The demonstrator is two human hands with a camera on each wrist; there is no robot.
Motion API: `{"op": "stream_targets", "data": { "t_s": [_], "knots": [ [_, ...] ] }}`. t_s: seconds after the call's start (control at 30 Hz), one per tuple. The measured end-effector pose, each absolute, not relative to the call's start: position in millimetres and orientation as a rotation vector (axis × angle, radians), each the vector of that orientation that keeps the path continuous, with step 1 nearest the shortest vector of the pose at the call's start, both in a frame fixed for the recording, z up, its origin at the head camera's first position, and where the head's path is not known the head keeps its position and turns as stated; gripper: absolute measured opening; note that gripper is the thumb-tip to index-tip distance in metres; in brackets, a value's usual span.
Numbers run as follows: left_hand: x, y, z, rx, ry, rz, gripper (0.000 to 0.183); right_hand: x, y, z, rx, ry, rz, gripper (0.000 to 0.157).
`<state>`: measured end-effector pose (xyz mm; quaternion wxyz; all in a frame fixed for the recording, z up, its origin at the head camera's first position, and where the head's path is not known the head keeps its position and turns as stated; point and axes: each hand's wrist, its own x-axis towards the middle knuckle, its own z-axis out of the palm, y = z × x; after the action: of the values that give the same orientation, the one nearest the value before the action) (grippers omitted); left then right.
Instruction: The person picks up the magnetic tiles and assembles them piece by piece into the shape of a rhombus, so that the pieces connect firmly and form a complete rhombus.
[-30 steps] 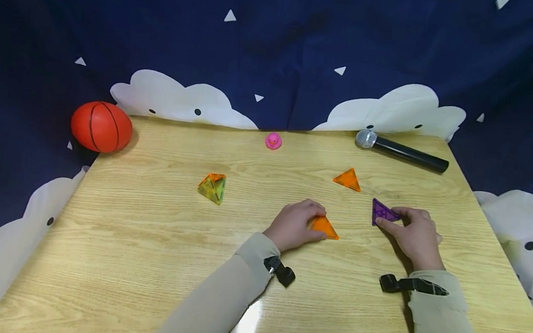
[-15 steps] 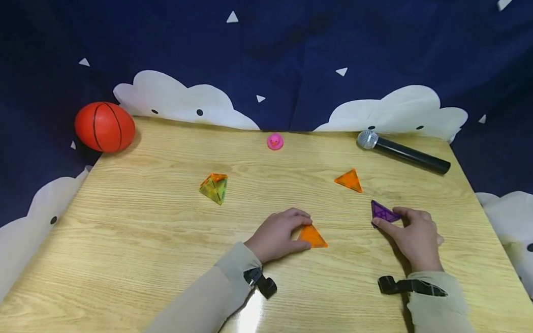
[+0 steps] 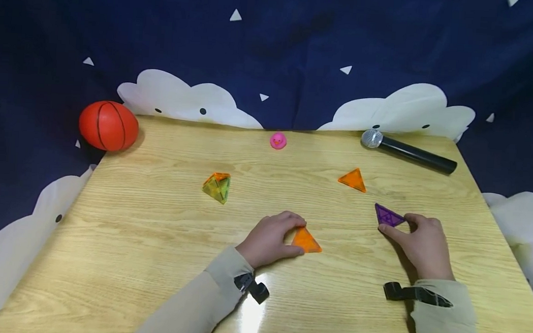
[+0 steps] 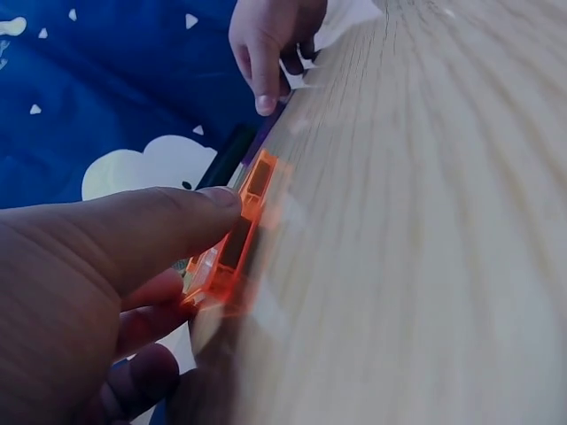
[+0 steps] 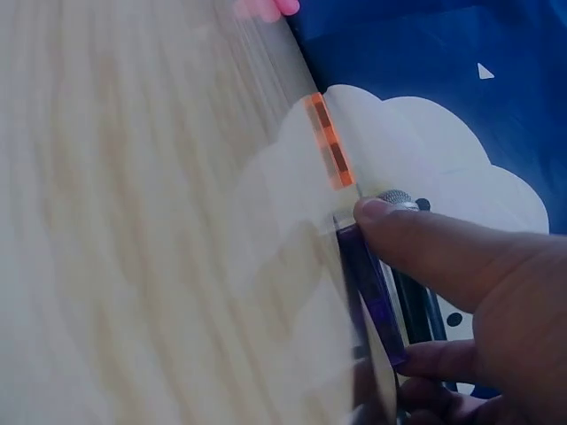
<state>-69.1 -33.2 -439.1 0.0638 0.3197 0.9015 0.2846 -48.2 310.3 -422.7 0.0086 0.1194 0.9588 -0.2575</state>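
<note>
My left hand (image 3: 268,240) pinches an orange translucent triangular magnetic tile (image 3: 307,240) between thumb and fingers, near the middle of the table. In the left wrist view that tile's edge (image 4: 235,239) is at or just above the wood; I cannot tell which. On the right, the thumb and fingers of my right hand (image 3: 424,245) grip a purple triangular magnetic tile (image 3: 388,216). Seen from the right wrist, the purple tile (image 5: 372,288) is slightly tilted against the tabletop. Another orange triangular tile (image 3: 354,180) lies flat beyond both hands.
Left of centre sits a small yellow-green and orange tile piece (image 3: 218,188). Along the back of the wooden table (image 3: 150,261) are a red ball (image 3: 108,126), a pink toy duck (image 3: 278,141) and a microphone (image 3: 409,151). A dark blue curtain (image 3: 187,34) hangs behind.
My left hand has drawn the orange tile leftward and nearer to me, away from the purple one. The purple tile has turned slightly in my right hand, which otherwise stays nearly in place.
</note>
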Motion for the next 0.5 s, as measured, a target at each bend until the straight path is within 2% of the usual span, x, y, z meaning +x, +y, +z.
{"op": "stream_targets", "data": {
  "t_s": [0.5],
  "knots": [
    [-68.9, -31.6, -438.7, 0.95, 2.725, 0.867, 0.055, -51.6, 311.5, -425.5, 0.347, 2.932, -0.928, 0.088]
  ]
}}
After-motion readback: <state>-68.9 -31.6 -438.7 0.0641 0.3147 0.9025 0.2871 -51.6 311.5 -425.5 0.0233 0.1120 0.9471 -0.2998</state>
